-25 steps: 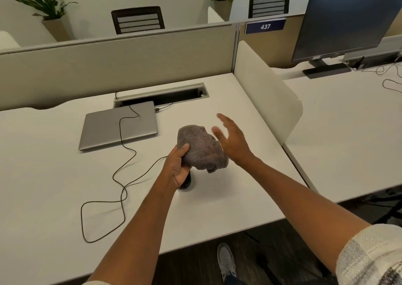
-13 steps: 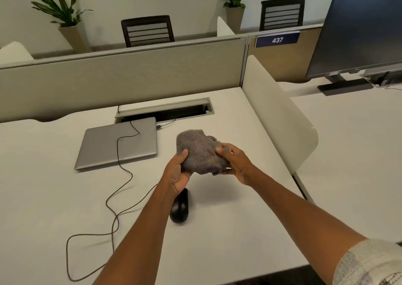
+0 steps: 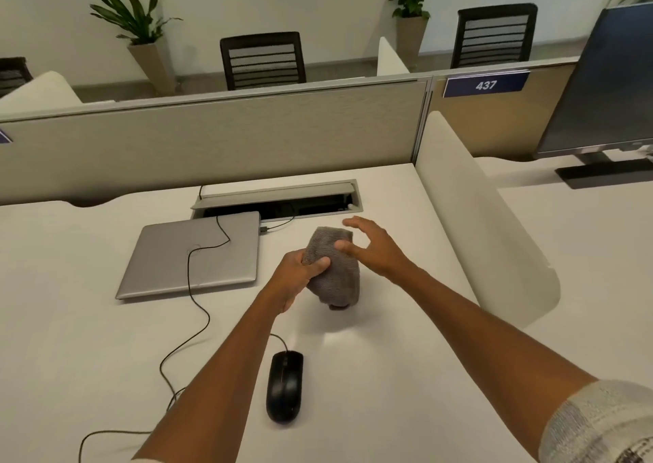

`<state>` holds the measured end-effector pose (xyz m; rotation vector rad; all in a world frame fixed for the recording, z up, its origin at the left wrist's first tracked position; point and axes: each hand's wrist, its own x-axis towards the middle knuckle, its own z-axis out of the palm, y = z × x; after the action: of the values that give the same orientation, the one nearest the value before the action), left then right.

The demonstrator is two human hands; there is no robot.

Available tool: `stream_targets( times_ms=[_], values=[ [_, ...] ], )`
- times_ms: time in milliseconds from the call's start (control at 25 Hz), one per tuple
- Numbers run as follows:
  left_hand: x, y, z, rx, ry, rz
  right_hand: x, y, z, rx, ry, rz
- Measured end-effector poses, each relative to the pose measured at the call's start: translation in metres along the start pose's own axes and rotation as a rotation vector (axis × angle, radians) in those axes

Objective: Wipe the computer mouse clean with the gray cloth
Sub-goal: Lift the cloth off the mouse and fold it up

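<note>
left hand (image 3: 300, 275) clenched on gray cloth (image 3: 334, 268), soft, limp, bunched above mid-worktop | right hand (image 3: 371, 247) fingers spread, thumb brushing cloth | mouse (image 3: 284, 386) near worktop's front edge, light, smooth, corded; steady by its flanks

My arms are bare from the wrists back past the elbows, and both hands are bare too: no rings, watch, bracelet or gloves show on my left hand (image 3: 295, 274) or on my right hand (image 3: 374, 248). On my right upper arm, at the lower right corner, a pale sleeve (image 3: 600, 423) is pushed up above the elbow; its cloth looks knitted or woven, off-white to light grey, with faint darker lines crossing it (perhaps a check, but too blurred to be sure). At the bottom edge a sliver of similar pale fabric shows on my left arm.
</note>
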<state>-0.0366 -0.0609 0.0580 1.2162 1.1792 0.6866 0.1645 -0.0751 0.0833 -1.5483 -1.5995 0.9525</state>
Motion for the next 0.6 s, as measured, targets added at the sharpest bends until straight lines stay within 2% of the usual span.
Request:
stream_targets(
  times_ms=[160,320,400,520,600],
  values=[
    [0.017,0.018,0.001,0.112,-0.087,0.033,0.025,-0.013,-0.013,-0.092,-0.084,-0.055],
    [0.030,0.034,-0.004,0.249,-0.034,0.115,0.039,-0.027,-0.024,-0.306,-0.018,-0.184],
    [0.036,0.041,-0.006,0.307,0.005,0.165,0.045,-0.035,-0.028,-0.372,0.026,-0.190],
    [0.040,0.049,-0.011,0.336,0.002,0.219,0.054,-0.045,-0.032,-0.343,0.079,-0.166],
    [0.039,0.047,-0.021,0.309,-0.054,0.181,0.059,-0.053,-0.039,-0.294,0.095,-0.158]
  ],
)
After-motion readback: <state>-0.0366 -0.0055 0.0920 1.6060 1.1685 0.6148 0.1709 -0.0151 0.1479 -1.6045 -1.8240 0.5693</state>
